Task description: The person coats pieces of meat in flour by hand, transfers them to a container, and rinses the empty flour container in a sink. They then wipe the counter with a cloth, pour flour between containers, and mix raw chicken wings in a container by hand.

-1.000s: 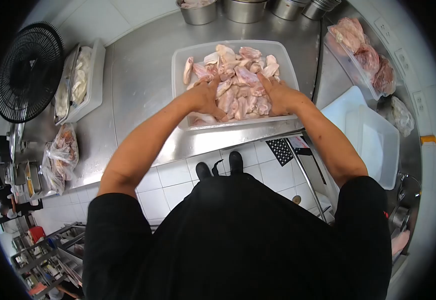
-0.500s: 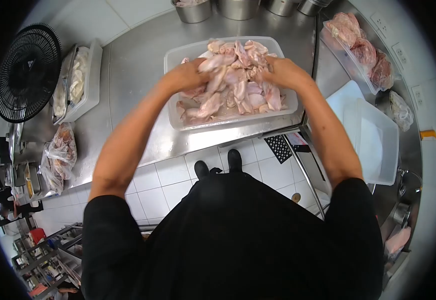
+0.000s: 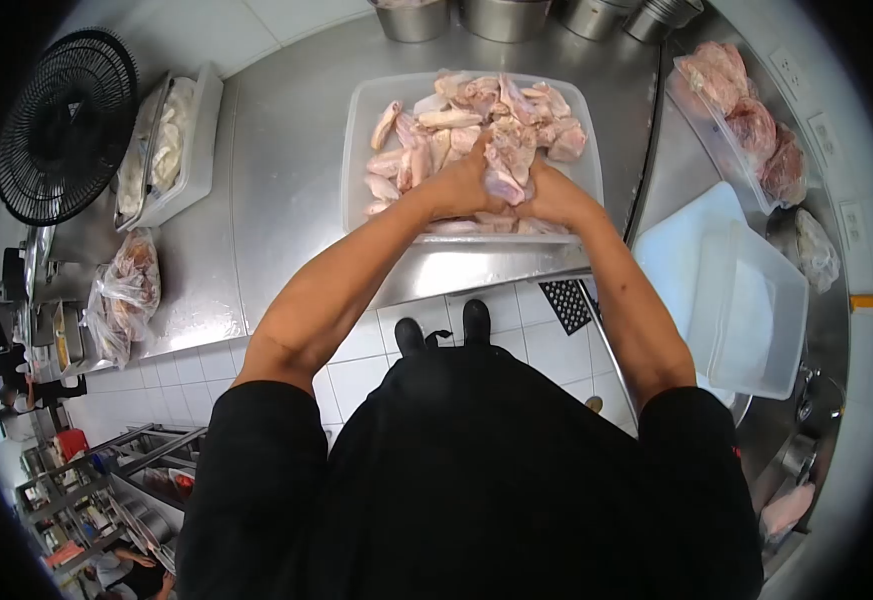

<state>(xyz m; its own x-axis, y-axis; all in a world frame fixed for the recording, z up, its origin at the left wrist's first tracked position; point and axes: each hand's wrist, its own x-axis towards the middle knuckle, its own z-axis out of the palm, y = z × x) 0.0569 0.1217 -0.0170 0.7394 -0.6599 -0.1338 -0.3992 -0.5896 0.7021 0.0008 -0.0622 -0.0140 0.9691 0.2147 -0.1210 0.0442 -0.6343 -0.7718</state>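
A translucent plastic tub (image 3: 355, 150) full of raw chicken pieces (image 3: 447, 118) stands on the steel counter (image 3: 292, 150). Both my hands are at its near side, close together, with a clump of chicken pieces (image 3: 509, 160) between them. My left hand (image 3: 462, 185) presses against the clump from the left, its fingers curled round the meat. From the right, my right hand (image 3: 549, 190) holds the same clump, its fingertips partly hidden by the meat. More chicken lies behind and to the left of my hands inside the tub.
Steel pots (image 3: 505, 15) line the counter's back. At left are a black fan (image 3: 65, 125), a white container (image 3: 197, 150) and bagged meat (image 3: 129, 290). To the right stand a tub of large meat pieces (image 3: 752, 130) and an empty clear tub (image 3: 757, 320). People show at lower left.
My hands have come from the tub's two sides to its near middle, drawing together round a clump of chicken. The view has shifted slightly, and the pieces lie differently.
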